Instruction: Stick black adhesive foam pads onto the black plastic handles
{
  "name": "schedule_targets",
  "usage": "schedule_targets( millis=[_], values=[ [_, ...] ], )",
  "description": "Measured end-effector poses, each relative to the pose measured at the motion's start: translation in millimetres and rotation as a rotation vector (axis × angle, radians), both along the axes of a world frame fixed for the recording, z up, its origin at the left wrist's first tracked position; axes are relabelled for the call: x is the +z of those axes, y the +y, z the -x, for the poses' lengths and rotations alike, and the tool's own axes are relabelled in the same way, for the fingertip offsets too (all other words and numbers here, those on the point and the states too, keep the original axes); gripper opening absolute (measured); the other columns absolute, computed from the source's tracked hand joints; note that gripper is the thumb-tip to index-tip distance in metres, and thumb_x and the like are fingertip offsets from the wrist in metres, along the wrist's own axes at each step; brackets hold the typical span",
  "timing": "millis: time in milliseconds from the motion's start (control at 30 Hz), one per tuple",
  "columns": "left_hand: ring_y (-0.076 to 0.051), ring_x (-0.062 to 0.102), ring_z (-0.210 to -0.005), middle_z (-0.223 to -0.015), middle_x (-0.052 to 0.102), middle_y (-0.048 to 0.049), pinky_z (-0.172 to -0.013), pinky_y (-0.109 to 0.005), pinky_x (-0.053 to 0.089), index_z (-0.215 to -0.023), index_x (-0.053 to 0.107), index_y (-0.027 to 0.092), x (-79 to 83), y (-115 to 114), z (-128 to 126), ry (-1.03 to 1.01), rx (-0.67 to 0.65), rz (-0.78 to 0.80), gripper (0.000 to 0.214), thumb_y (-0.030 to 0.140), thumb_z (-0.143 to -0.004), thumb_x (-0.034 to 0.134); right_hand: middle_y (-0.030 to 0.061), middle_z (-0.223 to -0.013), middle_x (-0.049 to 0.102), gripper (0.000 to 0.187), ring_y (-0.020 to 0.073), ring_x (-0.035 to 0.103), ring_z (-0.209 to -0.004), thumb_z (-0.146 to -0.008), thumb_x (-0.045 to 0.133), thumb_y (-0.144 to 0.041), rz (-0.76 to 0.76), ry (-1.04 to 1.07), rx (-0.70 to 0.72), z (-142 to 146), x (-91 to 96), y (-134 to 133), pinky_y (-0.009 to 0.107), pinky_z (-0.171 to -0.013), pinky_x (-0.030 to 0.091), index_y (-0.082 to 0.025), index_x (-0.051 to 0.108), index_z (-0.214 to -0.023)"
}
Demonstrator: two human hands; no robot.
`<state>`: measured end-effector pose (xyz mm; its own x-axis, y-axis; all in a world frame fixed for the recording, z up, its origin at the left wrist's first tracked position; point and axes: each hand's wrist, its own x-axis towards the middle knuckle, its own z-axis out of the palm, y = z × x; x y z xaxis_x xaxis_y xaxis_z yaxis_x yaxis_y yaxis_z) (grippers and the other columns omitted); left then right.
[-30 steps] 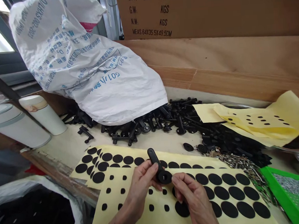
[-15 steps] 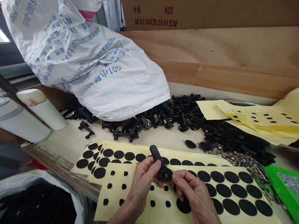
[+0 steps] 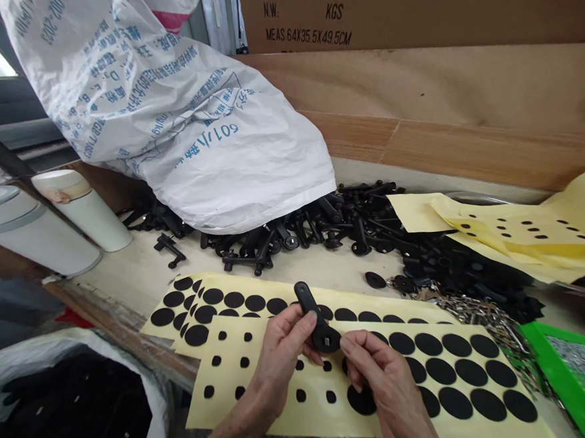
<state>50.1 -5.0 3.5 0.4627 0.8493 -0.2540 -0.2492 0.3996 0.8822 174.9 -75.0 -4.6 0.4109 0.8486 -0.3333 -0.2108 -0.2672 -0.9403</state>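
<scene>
My left hand pinches a black plastic lever part by its stem, round end down. My right hand has its fingertips closed against that round end; whether they hold a pad I cannot make out. Both hands hover over a yellow backing sheet with large and small black round pads. More such sheets lie just behind.
A heap of black plastic parts spills from under a white woven sack. Peeled yellow sheets lie at the right, a green tray at the lower right, white cylinders at the left, a bag of black parts below.
The view has shifted a little; the hands and the black part stay together, with the right fingertips pressing closer on the round end.
</scene>
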Motion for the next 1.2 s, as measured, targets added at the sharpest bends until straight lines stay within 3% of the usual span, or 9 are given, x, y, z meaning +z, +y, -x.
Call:
schedule_targets(
  millis=[567,1200],
  values=[
    [-0.01,0.051,-0.053,-0.068,0.062,-0.0015,-0.053,-0.024,0.046,-0.076,0.058,0.015,1.0,-0.5,-0.4,-0.004,0.007,0.008,0.027,0.041,-0.086,0.058,-0.0048,-0.052,0.043,0.032,0.0098,0.033,-0.052,-0.076,0.068,-0.048,0.027,0.016,0.023,-3.3,-5.0,-1.1,0.022,-0.048,0.027,-0.018,0.061,-0.068],
    [-0.012,0.055,-0.059,-0.07,0.063,-0.0032,-0.053,-0.024,0.046,-0.082,0.061,0.014,0.3,-0.5,-0.2,-0.017,-0.005,-0.003,0.027,0.04,-0.087,0.057,-0.0057,-0.051,0.042,0.033,0.0089,0.033,-0.051,-0.077,0.067,-0.05,0.054,-0.006,0.06,-5.5,-8.6,-2.7,0.021,-0.048,0.026,-0.018,0.061,-0.071]
  ],
)
